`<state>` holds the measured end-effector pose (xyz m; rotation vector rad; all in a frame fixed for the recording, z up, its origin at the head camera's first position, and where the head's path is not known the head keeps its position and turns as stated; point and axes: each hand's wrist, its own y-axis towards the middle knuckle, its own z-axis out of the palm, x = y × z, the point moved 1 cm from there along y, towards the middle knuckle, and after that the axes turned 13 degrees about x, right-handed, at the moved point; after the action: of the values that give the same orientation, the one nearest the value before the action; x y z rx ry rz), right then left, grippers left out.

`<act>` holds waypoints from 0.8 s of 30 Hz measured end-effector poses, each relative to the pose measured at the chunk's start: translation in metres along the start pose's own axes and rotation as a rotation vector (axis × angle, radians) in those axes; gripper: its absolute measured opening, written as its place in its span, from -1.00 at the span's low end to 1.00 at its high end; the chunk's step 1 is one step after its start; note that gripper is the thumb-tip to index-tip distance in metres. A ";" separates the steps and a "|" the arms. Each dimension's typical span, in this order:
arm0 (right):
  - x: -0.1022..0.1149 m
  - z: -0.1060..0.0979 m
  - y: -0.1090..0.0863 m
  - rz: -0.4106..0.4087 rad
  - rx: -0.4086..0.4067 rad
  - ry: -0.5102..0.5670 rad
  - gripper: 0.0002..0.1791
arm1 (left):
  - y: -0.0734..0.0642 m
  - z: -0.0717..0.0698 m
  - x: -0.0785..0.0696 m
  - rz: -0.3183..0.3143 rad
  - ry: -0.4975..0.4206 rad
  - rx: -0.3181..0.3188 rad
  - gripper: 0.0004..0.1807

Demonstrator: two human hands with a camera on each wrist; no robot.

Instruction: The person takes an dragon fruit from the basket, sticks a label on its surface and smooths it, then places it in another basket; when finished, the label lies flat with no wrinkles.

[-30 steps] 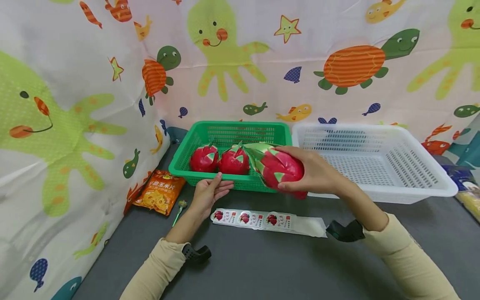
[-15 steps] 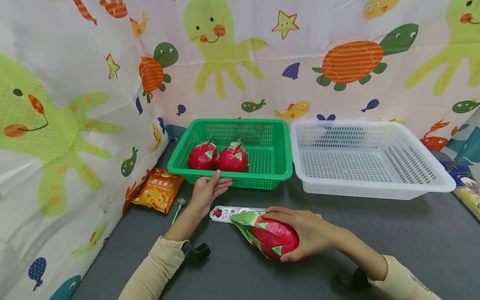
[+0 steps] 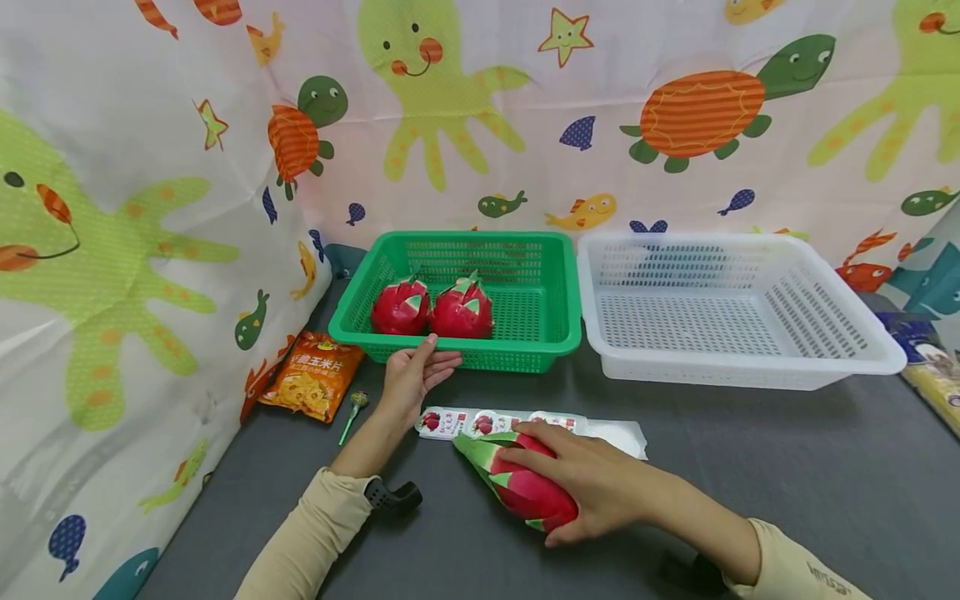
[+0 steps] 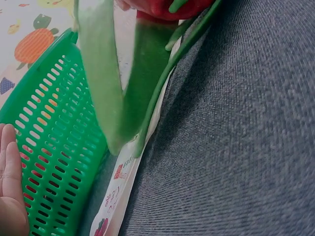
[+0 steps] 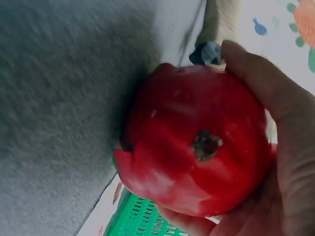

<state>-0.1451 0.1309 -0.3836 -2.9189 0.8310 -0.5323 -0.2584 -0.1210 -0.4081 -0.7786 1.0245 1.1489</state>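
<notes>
My right hand (image 3: 592, 479) grips a red dragon fruit (image 3: 528, 492), fingers over its top and thumb at its near side. The fruit lies on its side on the dark table, green leaf tips pointing left. In the right wrist view its stem end (image 5: 206, 145) faces the camera. Just beyond it runs a strip of stickers (image 3: 450, 423) printed with dragon fruits, partly hidden by the hand. My left hand (image 3: 411, 379) is at the front wall of the green basket (image 3: 517, 358), fingers straight and thumb by the rim. Inside stand two dragon fruits (image 3: 401, 308).
A white basket (image 3: 712, 371) stands right of the green one. On the left lie an orange snack bag (image 3: 315, 375) and a lollipop (image 3: 355, 408). Another package (image 3: 926, 358) sits at the far right edge. A patterned cloth (image 3: 465, 108) hangs behind and along the left.
The right hand has brought the dragon fruit from the green basket's front right down and nearer, onto the table before the sticker strip. The left hand stays at the basket.
</notes>
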 end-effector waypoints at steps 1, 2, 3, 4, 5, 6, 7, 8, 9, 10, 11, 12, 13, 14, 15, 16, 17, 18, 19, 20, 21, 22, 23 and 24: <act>0.000 0.001 0.000 -0.003 -0.014 -0.015 0.06 | 0.000 0.000 -0.001 0.006 0.000 -0.002 -0.58; 0.000 0.001 0.001 -0.002 -0.022 -0.024 0.07 | 0.000 -0.001 -0.001 0.009 0.000 -0.001 -0.58; 0.000 0.001 0.001 0.002 -0.023 -0.025 0.07 | 0.000 -0.001 -0.002 0.012 -0.002 0.000 -0.59; -0.001 0.001 0.002 0.008 -0.019 -0.023 0.08 | 0.000 -0.001 -0.002 0.012 -0.004 0.001 -0.60; -0.001 0.000 0.002 0.013 -0.012 -0.014 0.09 | 0.000 -0.001 -0.003 0.013 -0.005 0.004 -0.62; -0.002 -0.001 0.003 0.016 -0.006 -0.010 0.09 | 0.000 -0.001 -0.003 0.014 -0.008 0.006 -0.63; -0.003 -0.001 0.003 0.015 0.000 -0.005 0.09 | 0.000 -0.001 -0.003 0.014 -0.012 0.008 -0.64; -0.004 -0.002 0.003 0.009 0.003 -0.003 0.08 | 0.000 -0.001 -0.002 0.013 -0.015 0.009 -0.65; -0.004 -0.002 0.003 0.001 0.004 -0.003 0.06 | 0.000 0.000 -0.002 0.012 -0.017 0.009 -0.66; -0.005 -0.002 0.002 -0.011 0.001 0.000 0.05 | 0.000 0.000 -0.002 0.009 -0.017 0.010 -0.66; -0.006 -0.002 0.002 -0.023 -0.006 0.004 0.03 | -0.001 0.000 -0.001 0.007 -0.016 0.011 -0.66; -0.006 -0.001 0.002 -0.033 -0.015 0.006 0.01 | -0.001 0.000 -0.001 0.005 -0.015 0.012 -0.66; -0.007 -0.001 0.002 -0.040 -0.022 0.011 -0.01 | -0.001 0.000 0.000 0.002 -0.012 0.013 -0.66; -0.008 0.000 0.001 -0.045 -0.030 0.015 -0.02 | -0.001 0.000 0.000 0.000 -0.011 0.015 -0.66; -0.008 0.000 0.001 -0.048 -0.032 0.020 -0.03 | -0.001 0.000 0.000 -0.001 -0.009 0.017 -0.66; -0.009 0.000 0.001 -0.050 -0.036 0.025 -0.03 | -0.001 0.000 0.000 -0.002 -0.008 0.018 -0.66; -0.009 0.000 0.001 -0.051 -0.039 0.030 -0.03 | -0.001 -0.001 0.000 -0.001 -0.006 0.020 -0.65; -0.010 0.000 0.001 -0.046 -0.040 0.038 -0.03 | -0.001 -0.001 0.000 0.001 -0.006 0.020 -0.65; -0.010 -0.001 0.000 -0.042 -0.041 0.050 -0.03 | -0.001 -0.001 0.000 0.002 -0.006 0.020 -0.65; -0.010 -0.001 0.000 -0.038 -0.043 0.060 -0.02 | -0.001 -0.001 -0.001 0.003 -0.007 0.020 -0.65; -0.011 -0.002 -0.001 -0.032 -0.043 0.071 -0.02 | -0.001 -0.001 -0.001 0.003 -0.004 0.021 -0.65; -0.011 -0.002 -0.001 -0.027 -0.042 0.083 -0.02 | -0.001 -0.001 -0.001 0.002 -0.003 0.022 -0.65; -0.011 -0.003 -0.002 -0.022 -0.040 0.094 -0.02 | -0.001 -0.001 -0.001 0.001 -0.002 0.023 -0.65; -0.011 -0.004 -0.002 -0.016 -0.035 0.104 -0.02 | -0.001 -0.001 -0.002 0.001 -0.001 0.023 -0.65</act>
<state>-0.1543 0.1388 -0.3832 -2.9539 0.8377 -0.6831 -0.2574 -0.1227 -0.4070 -0.7591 1.0363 1.1363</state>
